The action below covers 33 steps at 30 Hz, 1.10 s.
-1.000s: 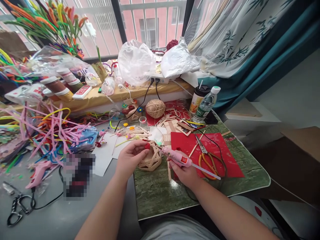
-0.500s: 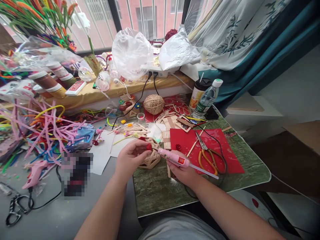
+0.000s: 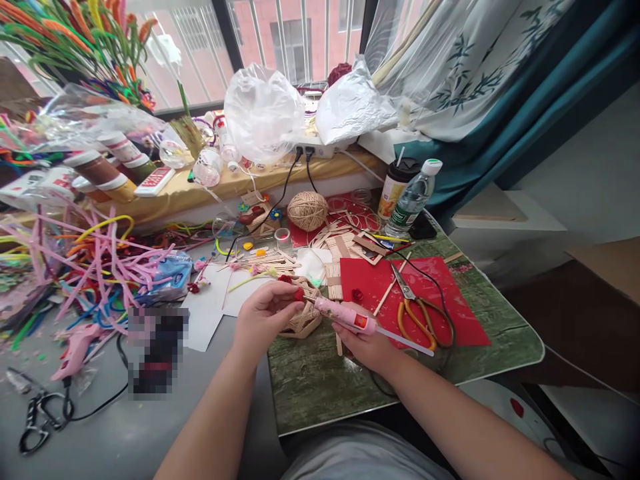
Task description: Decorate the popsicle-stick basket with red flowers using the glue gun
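Observation:
Between the thumb and fingers of my left hand (image 3: 267,317) is a small red flower (image 3: 299,294), which looks like a rolled rose. My right hand (image 3: 364,343) is wrapped round a pink hot glue gun (image 3: 345,315), a clear glue stick (image 3: 406,341) sticking out of its back end. The gun's nozzle points left and meets the flower, or comes very near it; I cannot tell which. Behind and below my left fingers lies a hexagonal wooden-stick frame (image 3: 307,327) with twine in it, partly hidden. Another red rose (image 3: 357,295) rests on the red sheet (image 3: 420,280).
Orange-handled scissors (image 3: 420,313) lie on the red sheet, a black cord beside them. Craft sticks (image 3: 345,237), a twine ball (image 3: 307,211), a water bottle (image 3: 414,200) and a cup (image 3: 399,187) stand further back. At left are pink pipe cleaners (image 3: 105,260) and another glue gun (image 3: 77,350).
Both hands hold nearly the same pose, flower and glue gun nozzle still together. The view has shifted slightly.

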### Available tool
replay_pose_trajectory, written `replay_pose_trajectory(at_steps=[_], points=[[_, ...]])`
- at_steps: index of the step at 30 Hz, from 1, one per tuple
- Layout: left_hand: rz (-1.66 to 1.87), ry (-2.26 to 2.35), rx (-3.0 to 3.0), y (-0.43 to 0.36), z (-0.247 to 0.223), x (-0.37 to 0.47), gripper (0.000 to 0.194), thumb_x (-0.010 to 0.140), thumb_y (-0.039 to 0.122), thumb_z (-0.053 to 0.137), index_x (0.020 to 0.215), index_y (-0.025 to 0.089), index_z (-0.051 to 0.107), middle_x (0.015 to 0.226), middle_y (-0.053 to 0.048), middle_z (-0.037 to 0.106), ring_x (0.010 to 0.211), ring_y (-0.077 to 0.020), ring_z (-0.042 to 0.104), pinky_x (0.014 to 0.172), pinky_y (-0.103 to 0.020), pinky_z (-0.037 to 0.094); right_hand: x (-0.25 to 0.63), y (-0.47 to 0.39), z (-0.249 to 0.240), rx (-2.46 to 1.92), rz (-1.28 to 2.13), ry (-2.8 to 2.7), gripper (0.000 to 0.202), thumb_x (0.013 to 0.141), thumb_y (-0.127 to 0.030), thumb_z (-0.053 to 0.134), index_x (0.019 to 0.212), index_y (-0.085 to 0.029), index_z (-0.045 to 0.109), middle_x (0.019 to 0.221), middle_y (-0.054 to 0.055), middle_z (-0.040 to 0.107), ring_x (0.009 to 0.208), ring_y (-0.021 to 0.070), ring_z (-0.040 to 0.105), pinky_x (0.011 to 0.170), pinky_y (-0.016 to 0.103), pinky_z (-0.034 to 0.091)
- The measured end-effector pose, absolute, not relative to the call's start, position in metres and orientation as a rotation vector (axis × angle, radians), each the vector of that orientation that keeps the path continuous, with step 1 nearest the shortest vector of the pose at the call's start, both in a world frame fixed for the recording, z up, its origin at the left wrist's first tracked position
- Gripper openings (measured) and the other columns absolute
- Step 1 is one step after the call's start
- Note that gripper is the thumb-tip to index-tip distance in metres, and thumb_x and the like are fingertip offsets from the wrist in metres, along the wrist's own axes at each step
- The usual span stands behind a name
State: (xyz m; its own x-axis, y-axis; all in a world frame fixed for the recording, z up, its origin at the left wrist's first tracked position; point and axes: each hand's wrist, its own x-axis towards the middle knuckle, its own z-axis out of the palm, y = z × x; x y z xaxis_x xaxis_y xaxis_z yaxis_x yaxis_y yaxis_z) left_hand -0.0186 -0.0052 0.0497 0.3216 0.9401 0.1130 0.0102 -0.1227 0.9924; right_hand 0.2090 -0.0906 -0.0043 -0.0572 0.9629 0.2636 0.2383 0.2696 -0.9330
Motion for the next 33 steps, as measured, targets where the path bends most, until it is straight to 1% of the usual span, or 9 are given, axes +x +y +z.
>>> replay_pose_trajectory(at_steps=[3, 7, 11, 15, 18, 20, 25, 29, 33], points=[[1.029, 0.929, 1.449, -0.006, 0.051, -0.019, 0.032, 0.081, 0.027, 0.089, 0.11, 0.02, 0.078, 0.107, -0.009, 0.077, 0.099, -0.0205, 0.076, 0.089, -0.033, 0.066, 0.209, -0.091, 0.001, -1.17, 0.898, -1.532, 0.031, 0.105, -0.041, 0.057, 0.131, -0.028, 0.069, 0.115, 0.007, 0.077, 0.107, 0.0244, 0.073, 0.1, 0.041, 0.06], [1.03, 0.93, 1.432, -0.006, 0.051, -0.019, 0.033, 0.08, 0.028, 0.089, 0.11, 0.02, 0.078, 0.107, -0.009, 0.077, 0.098, -0.0208, 0.076, 0.088, -0.034, 0.066, 0.209, -0.09, 0.009, -1.174, 0.909, -1.547, 0.034, 0.105, -0.042, 0.057, 0.134, -0.03, 0.069, 0.123, 0.007, 0.076, 0.117, 0.0265, 0.072, 0.108, 0.045, 0.057], [1.026, 0.933, 1.427, -0.006, 0.05, -0.018, 0.033, 0.081, 0.028, 0.089, 0.11, 0.02, 0.077, 0.107, -0.009, 0.078, 0.098, -0.0209, 0.076, 0.089, -0.034, 0.066, 0.21, -0.091, 0.011, -1.183, 0.918, -1.573, 0.036, 0.105, -0.043, 0.057, 0.137, -0.029, 0.068, 0.129, 0.008, 0.075, 0.121, 0.0272, 0.071, 0.11, 0.046, 0.057], [1.042, 0.931, 1.449, -0.007, 0.051, -0.018, 0.031, 0.082, 0.027, 0.087, 0.11, 0.02, 0.077, 0.106, -0.008, 0.077, 0.097, -0.0203, 0.076, 0.087, -0.033, 0.066, 0.211, -0.091, 0.004, -1.21, 0.897, -1.516, 0.032, 0.103, -0.043, 0.061, 0.131, -0.029, 0.071, 0.118, 0.007, 0.077, 0.112, 0.0266, 0.073, 0.103, 0.043, 0.06], [1.12, 0.929, 1.49, -0.004, 0.053, -0.021, 0.028, 0.084, 0.025, 0.086, 0.11, 0.021, 0.077, 0.107, -0.007, 0.076, 0.098, -0.0197, 0.075, 0.087, -0.033, 0.066, 0.214, -0.09, -0.005, -1.306, 0.851, -1.393, 0.026, 0.1, -0.044, 0.065, 0.117, -0.026, 0.074, 0.105, 0.006, 0.078, 0.103, 0.0275, 0.075, 0.095, 0.042, 0.063], [1.181, 0.951, 1.526, -0.001, 0.052, -0.024, 0.028, 0.084, 0.024, 0.085, 0.111, 0.021, 0.078, 0.109, -0.007, 0.075, 0.098, -0.0194, 0.075, 0.087, -0.032, 0.066, 0.216, -0.089, -0.011, -1.369, 0.816, -1.325, 0.023, 0.099, -0.043, 0.066, 0.11, -0.024, 0.074, 0.102, 0.007, 0.078, 0.101, 0.0274, 0.075, 0.093, 0.042, 0.064], [1.188, 1.031, 1.664, 0.006, 0.048, -0.029, 0.027, 0.086, 0.027, 0.082, 0.112, 0.023, 0.079, 0.114, -0.008, 0.074, 0.1, -0.0212, 0.074, 0.089, -0.035, 0.065, 0.22, -0.09, -0.01, -1.433, 0.821, -1.337, 0.02, 0.097, -0.04, 0.068, 0.109, -0.025, 0.074, 0.097, 0.004, 0.078, 0.1, 0.0266, 0.074, 0.093, 0.042, 0.063], [1.092, 1.086, 1.851, 0.004, 0.048, -0.029, 0.024, 0.091, 0.029, 0.076, 0.115, 0.027, 0.081, 0.117, -0.009, 0.073, 0.098, -0.0217, 0.072, 0.081, -0.034, 0.063, 0.222, -0.093, -0.001, -1.464, 0.839, -1.437, 0.016, 0.098, -0.037, 0.064, 0.104, -0.025, 0.073, 0.084, 0.003, 0.074, 0.097, 0.0265, 0.074, 0.093, 0.042, 0.063], [1.059, 1.088, 1.984, 0.005, 0.05, -0.029, 0.025, 0.093, 0.029, 0.074, 0.118, 0.03, 0.081, 0.113, -0.007, 0.074, 0.094, -0.0206, 0.071, 0.076, -0.031, 0.059, 0.222, -0.092, 0.005, -1.46, 0.851, -1.463, 0.015, 0.099, -0.035, 0.062, 0.098, -0.025, 0.073, 0.082, 0.003, 0.073, 0.095, 0.0265, 0.073, 0.089, 0.04, 0.062]])
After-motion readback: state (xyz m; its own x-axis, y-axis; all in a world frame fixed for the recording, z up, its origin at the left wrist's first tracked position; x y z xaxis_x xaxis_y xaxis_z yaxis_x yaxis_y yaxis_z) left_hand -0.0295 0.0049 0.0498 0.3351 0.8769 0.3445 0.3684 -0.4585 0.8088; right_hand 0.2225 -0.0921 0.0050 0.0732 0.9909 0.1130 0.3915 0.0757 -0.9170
